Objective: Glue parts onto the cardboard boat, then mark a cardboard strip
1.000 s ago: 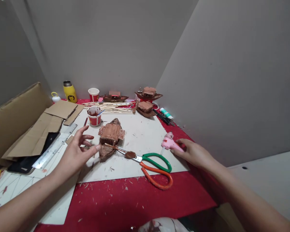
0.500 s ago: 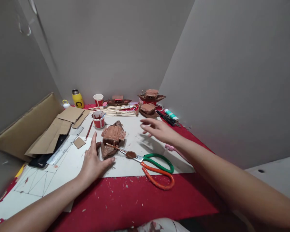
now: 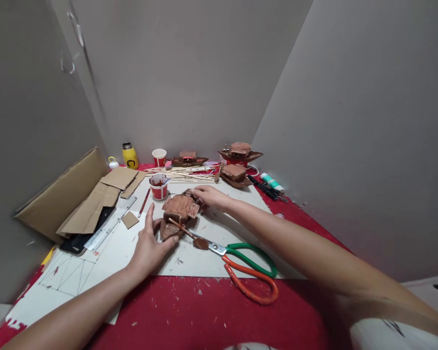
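Table [image 3: 160, 311] first, red with white paper [image 3: 219, 229] on it: layout matches a second ago, the hands are what moved. Right hand [image 3: 209, 197] has let go of the pink glue gun [image 3: 279, 215] (just a sliver past the forearm now) and is at the far end of the model boat [image 3: 180, 206]. Left hand [image 3: 149, 248] has gone from hovering beside the boat to bracketing its near end. Reads as work shifting from glue gun to boat

Left: wide C, thumb and fingers spread around the near end; contact pressure, can't tell. Right: fingers closed over the far tip, looks like a grasp, undersides hidden

Scissors [image 3: 219, 249] untouched, blades pointing at the boat's near end. Boat sits on the paper between both hands, nearer the person than the paint cup [image 3: 159, 192]. Smallest: brown oar-like piece [image 3: 200, 243] by the blades, not held
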`<state>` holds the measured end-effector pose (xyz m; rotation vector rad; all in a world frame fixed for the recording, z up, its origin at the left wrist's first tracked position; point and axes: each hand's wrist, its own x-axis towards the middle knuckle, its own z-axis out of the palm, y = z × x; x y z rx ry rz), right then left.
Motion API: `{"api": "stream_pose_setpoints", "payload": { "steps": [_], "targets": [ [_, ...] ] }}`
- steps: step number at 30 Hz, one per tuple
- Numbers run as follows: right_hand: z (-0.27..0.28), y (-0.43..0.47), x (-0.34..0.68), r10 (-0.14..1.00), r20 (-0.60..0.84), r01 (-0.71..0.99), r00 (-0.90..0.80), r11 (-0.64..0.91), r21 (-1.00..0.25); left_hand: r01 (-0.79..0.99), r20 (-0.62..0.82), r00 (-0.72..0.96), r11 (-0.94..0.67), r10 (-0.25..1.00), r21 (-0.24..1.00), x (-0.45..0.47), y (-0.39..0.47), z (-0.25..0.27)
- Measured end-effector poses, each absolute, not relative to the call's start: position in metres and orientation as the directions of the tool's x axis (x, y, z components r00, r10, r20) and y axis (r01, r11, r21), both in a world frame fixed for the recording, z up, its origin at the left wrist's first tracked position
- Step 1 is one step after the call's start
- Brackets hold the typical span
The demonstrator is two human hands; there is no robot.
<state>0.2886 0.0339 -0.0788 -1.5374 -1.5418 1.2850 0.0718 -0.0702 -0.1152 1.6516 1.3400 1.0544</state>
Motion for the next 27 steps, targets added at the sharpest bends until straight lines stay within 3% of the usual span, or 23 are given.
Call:
{"api": "stream_pose_setpoints", "payload": {
  "steps": [11, 15, 27],
  "targets": [
    [-0.070, 0.020, 0.297, 0.961, -0.248, 0.152, -0.120, -0.230, -0.961, 0.194, 0.077, 0.183, -0.113, 0.980, 0.974, 0.065, -0.068, -0.094],
    [-0.058, 0.013, 0.299, 0.964, -0.240, 0.069, -0.112, -0.233, -0.970, 0.110, 0.117, 0.191, -0.140, 0.975, 0.984, 0.062, -0.065, -0.086],
    [-0.018, -0.010, 0.309, 0.987, -0.098, -0.136, -0.125, -0.114, -0.984, -0.079, 0.205, 0.226, -0.192, 0.952, 0.978, 0.062, -0.058, -0.030]
  ]
}}
